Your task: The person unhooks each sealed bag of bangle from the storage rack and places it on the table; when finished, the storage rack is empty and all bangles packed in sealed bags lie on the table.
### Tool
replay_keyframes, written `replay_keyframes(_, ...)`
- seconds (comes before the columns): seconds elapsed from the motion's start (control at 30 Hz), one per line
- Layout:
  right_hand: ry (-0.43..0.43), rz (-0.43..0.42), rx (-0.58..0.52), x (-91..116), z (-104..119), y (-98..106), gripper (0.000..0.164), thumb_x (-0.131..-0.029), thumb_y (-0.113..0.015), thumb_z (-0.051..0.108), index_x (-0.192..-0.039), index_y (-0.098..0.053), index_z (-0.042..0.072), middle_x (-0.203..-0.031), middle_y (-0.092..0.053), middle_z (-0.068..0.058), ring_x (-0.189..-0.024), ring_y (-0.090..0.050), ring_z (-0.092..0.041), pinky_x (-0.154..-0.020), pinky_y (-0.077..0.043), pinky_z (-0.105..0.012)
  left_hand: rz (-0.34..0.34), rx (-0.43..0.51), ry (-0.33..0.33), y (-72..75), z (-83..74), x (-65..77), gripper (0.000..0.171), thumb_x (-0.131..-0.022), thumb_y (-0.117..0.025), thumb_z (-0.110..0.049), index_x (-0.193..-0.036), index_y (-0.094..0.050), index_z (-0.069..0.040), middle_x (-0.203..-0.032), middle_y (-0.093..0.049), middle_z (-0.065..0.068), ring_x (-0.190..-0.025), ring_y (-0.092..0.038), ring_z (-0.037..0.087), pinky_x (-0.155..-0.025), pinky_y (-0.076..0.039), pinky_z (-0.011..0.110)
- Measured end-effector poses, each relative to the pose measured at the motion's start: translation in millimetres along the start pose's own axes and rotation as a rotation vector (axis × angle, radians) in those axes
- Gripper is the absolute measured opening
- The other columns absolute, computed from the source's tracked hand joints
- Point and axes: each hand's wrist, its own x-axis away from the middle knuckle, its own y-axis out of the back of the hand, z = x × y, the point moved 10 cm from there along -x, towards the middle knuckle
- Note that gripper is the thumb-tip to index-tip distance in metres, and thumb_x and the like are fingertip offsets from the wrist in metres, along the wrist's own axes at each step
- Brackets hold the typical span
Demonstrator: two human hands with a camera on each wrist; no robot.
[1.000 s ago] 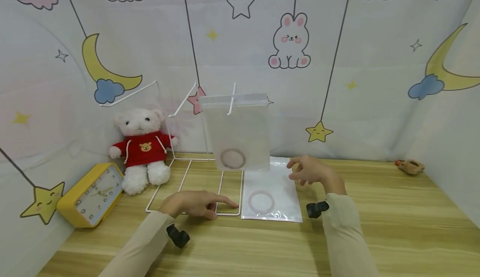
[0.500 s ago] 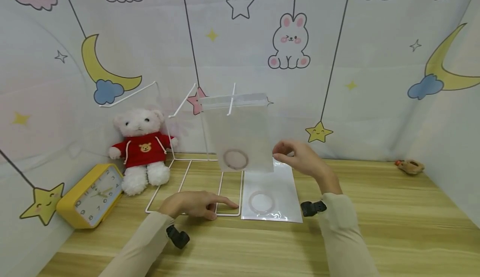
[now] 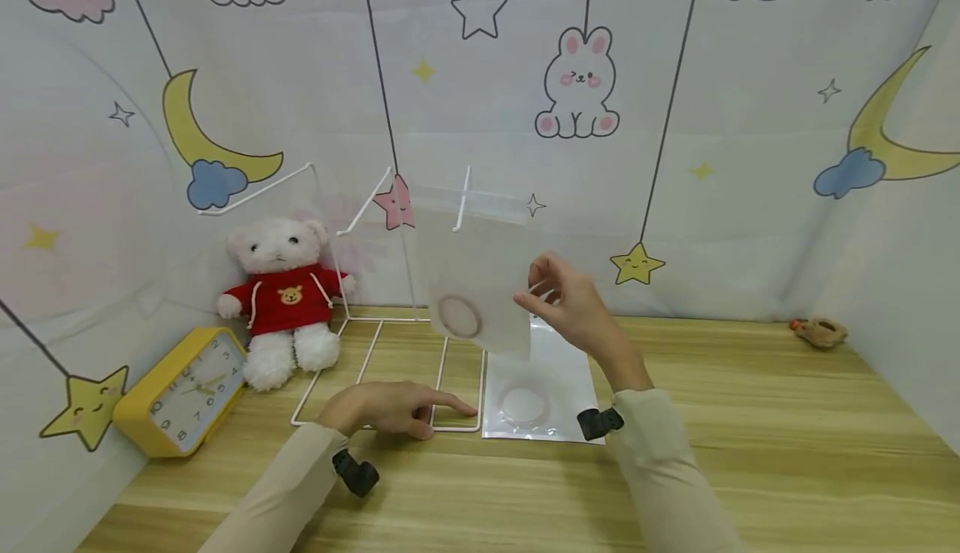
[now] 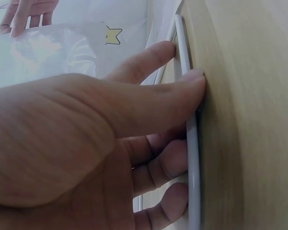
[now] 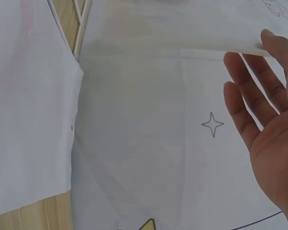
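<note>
A translucent zip bag [image 3: 480, 270] with a ring-shaped mark near its bottom hangs at one upper arm of a white wire rack [image 3: 457, 429]. My right hand [image 3: 573, 307] pinches the bag's right edge between thumb and forefinger. In the right wrist view the other fingers of that hand [image 5: 271, 100] spread behind the bag's edge [image 5: 192, 45]. My left hand [image 3: 390, 407] holds the rack's base, forefinger stretched to its right corner. The left wrist view has the thumb over the front wire [image 4: 194, 167]. A second, white bag [image 3: 558, 399] with a ring mark lies flat beside the rack.
A white teddy bear [image 3: 288, 286] in a red hoodie sits behind the rack, at left. Nearer stands a yellow alarm clock [image 3: 195, 391]. A small wooden object [image 3: 820, 333] lies at the table's far right. A printed cloth hangs behind everything.
My right hand has moved left and up from above the flat bag and taken hold of the hanging bag's edge. That bag has turned, its right side swinging nearer. My left hand stays put.
</note>
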Motion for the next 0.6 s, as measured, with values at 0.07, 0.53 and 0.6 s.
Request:
replay_keyframes(0.07, 0.019, -0.02, 0.014, -0.9, 3.8, -0.7, 0.025, -0.091, -0.074, 0.009, -0.1, -0.051, 0.005, -0.089, -0.063, -0.007, -0.086, -0.069, -0.022, -0.071, -0.053, -0.039, -0.001, 0.0, -0.007, -0.1, 0.1, 0.5, 0.055, -0.095, -0.064, -0.003, -0.143, -0.055, -0.028, -0.075, -0.055, -0.004, -0.068, -0.05, 0.005, -0.064, -0.041, 0.023)
replay_keyframes(0.53, 0.018, -0.083, 0.063, 2.0, 3.4, 19.2, 0.026, -0.097, -0.066, 0.011, -0.107, -0.043, 0.007, -0.079, -0.071, -0.009, -0.063, -0.061, -0.02, -0.06, -0.047, -0.026, -0.001, -0.002, -0.029, 0.7, -1.3, 0.0, 0.056, -0.094, -0.064, -0.004, -0.144, -0.054, -0.026, -0.075, -0.054, -0.004, -0.069, -0.049, 0.005, -0.064, -0.042, 0.024)
replay_keyframes(0.6, 0.016, -0.085, 0.057, 2.3, 4.0, 21.5, 0.026, -0.098, -0.065, 0.011, -0.108, -0.042, 0.006, -0.081, -0.072, -0.011, -0.065, -0.063, -0.02, -0.059, -0.046, -0.026, -0.004, 0.002, -0.03, 0.6, -0.9, 0.2, 0.056, -0.094, -0.065, -0.003, -0.144, -0.054, -0.026, -0.075, -0.054, -0.004, -0.069, -0.049, 0.005, -0.064, -0.042, 0.023)
